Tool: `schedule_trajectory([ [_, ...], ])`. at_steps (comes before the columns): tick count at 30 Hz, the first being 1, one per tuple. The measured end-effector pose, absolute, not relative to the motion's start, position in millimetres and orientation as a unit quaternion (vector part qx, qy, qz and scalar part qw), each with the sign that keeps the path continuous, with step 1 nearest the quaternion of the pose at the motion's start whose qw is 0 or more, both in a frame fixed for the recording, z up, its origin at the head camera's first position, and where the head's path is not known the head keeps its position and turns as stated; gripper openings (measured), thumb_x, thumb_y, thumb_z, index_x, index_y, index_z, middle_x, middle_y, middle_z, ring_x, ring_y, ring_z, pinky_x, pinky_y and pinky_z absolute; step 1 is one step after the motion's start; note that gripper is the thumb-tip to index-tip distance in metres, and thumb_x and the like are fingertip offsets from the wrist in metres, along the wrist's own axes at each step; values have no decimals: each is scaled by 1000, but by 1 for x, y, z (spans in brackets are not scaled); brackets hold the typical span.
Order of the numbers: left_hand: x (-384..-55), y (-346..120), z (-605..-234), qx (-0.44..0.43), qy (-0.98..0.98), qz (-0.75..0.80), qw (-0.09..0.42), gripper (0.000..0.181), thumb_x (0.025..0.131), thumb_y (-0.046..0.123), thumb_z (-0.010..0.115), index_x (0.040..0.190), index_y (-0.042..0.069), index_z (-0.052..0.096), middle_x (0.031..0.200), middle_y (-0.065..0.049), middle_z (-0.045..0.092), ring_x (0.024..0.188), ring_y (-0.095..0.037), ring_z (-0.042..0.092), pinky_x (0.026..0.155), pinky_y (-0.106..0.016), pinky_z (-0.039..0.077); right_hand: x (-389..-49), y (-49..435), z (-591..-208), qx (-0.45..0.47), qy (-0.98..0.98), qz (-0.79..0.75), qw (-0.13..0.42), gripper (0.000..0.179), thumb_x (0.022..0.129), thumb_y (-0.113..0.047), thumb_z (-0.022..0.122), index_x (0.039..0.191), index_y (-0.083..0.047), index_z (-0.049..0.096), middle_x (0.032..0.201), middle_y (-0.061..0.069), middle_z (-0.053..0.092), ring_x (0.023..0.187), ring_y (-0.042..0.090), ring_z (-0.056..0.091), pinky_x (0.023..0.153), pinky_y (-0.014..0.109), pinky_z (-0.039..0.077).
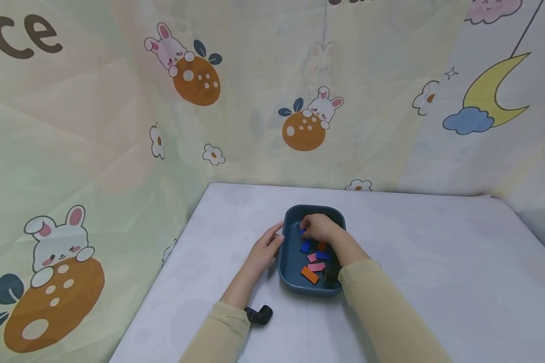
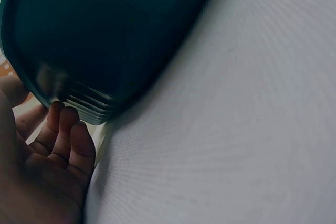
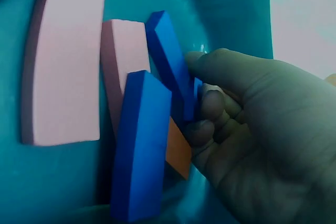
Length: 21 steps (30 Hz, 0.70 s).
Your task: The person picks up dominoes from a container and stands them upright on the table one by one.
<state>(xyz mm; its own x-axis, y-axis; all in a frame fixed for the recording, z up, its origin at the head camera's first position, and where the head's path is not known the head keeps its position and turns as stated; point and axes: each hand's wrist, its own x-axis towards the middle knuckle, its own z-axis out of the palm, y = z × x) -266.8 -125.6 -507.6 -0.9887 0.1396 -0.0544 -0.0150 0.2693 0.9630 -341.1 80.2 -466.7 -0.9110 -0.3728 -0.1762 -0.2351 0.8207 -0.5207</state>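
Note:
A dark teal tray (image 1: 292, 287) stands on the table with several coloured blocks inside. My left hand (image 1: 262, 250) rests against the tray's left outer wall, fingertips touching it; in the left wrist view the hand (image 2: 50, 156) lies beside the ridged end of that wall. My right hand (image 1: 319, 228) is inside the tray near its far end. In the right wrist view, its thumb and fingers pinch a small blue block (image 3: 197, 95), mostly hidden. Close by lie another blue block (image 1: 305, 246), a long blue block (image 3: 142, 145), pink blocks (image 1: 316, 266) and orange blocks (image 1: 310, 275).
A white cloth covers the table (image 1: 436, 277) on both sides of the tray. Behind and to the left hangs a printed curtain (image 1: 254, 60) with rabbits, flowers and a moon. A black device (image 1: 260, 315) is strapped at the left wrist.

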Motion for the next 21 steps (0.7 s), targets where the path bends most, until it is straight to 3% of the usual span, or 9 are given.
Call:
schedule_trajectory([
  [13, -267, -125, -510, 40, 802, 592, 70, 43, 100, 49, 50, 143, 43, 47, 112, 0, 61, 88, -18, 59, 77, -30, 50, -338, 93, -449, -174, 935, -285, 116, 27, 91, -25, 68, 113, -10, 65, 97, 5, 65, 83, 20, 58, 74, 31, 54],
  [21, -268, -124, -512, 28, 807, 585, 68, 44, 99, 52, 50, 142, 43, 48, 110, 1, 61, 89, -18, 59, 77, -30, 50, -327, 117, -420, -192, 917, -340, 81, 24, 93, -21, 66, 114, -10, 59, 99, 7, 66, 89, 22, 60, 83, 38, 55],
])
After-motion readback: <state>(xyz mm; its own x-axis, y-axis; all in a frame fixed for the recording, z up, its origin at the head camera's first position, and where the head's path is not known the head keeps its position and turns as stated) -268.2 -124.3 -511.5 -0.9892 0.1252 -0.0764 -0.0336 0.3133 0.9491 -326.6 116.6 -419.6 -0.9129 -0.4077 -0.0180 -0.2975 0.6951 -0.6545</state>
